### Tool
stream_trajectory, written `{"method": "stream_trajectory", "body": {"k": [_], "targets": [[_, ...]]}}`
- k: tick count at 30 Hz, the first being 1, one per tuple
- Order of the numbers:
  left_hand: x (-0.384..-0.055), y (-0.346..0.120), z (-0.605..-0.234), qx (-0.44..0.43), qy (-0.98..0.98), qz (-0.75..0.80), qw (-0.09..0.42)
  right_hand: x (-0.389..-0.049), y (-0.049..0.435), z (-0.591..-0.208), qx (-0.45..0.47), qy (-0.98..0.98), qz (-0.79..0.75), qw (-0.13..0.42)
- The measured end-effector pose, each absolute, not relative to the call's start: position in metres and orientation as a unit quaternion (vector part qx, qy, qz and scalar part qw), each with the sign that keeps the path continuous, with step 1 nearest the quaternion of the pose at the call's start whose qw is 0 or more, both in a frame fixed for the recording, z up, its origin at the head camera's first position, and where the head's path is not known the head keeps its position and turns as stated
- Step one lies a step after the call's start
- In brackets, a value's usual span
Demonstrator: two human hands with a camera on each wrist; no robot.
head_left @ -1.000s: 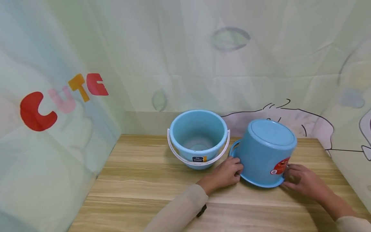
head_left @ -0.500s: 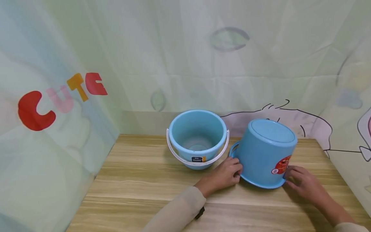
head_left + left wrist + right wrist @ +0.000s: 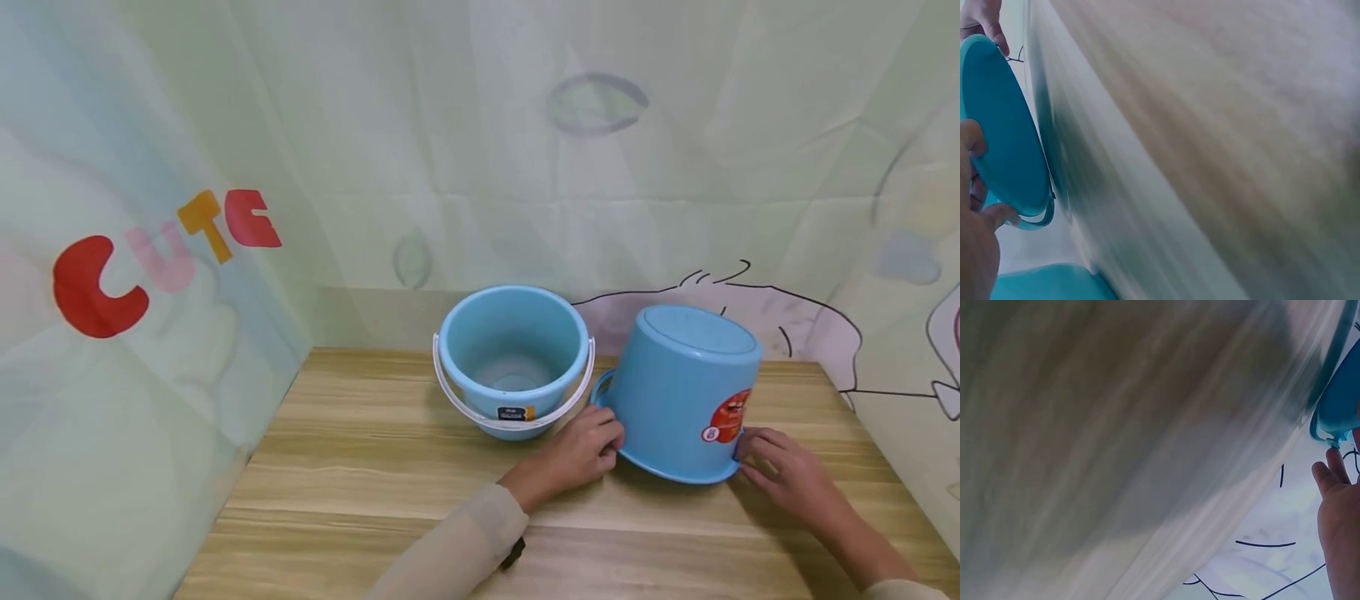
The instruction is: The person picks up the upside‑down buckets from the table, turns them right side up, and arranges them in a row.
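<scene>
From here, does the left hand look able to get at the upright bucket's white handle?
Probably yes: the white handle hangs close by with nothing between, though the left hand would first have to release the upturned bucket.

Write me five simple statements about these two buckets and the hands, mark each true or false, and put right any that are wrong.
1. The left hand and the right hand both hold the upturned bucket. True.
2. The upright bucket stands on the table with its white handle hanging down in front. True.
3. The left hand is gripping the white handle. False: it holds the upturned bucket by its rim.
4. A red sticker shows on the upturned bucket. True.
5. The two buckets are different colours, one blue and one yellow. False: both are blue.
</scene>
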State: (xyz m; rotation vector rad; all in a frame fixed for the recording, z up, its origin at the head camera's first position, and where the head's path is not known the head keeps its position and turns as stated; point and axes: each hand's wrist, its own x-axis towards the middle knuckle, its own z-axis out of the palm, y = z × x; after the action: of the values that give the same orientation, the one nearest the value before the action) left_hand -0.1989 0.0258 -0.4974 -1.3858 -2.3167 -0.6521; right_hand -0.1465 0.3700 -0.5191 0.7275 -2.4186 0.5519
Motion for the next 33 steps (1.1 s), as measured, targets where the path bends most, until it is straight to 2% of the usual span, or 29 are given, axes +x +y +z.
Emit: {"method": "stream_trajectory", "body": {"k": [14, 22, 29, 33], "targets": [[-0.192, 0.022, -0.481, -0.477, -0.821, -0.222, 0.221, -0.143, 0.362, -0.504, 0.231, -0.884, 0.273, 0.302], [-0.195, 0.024, -0.481, -0.472, -0.799, -0.244, 0.282, -0.146, 0.355, -0.489, 0.232, -0.870, 0.291, 0.323], [-0.193, 0.024, -0.474, -0.462, -0.787, -0.275, 0.303, -0.147, 0.349, -0.478, 0.223, -0.853, 0.297, 0.366], [-0.192, 0.023, -0.468, -0.454, -0.779, -0.284, 0.327, -0.146, 0.346, -0.473, 0.220, -0.849, 0.308, 0.370]]}}
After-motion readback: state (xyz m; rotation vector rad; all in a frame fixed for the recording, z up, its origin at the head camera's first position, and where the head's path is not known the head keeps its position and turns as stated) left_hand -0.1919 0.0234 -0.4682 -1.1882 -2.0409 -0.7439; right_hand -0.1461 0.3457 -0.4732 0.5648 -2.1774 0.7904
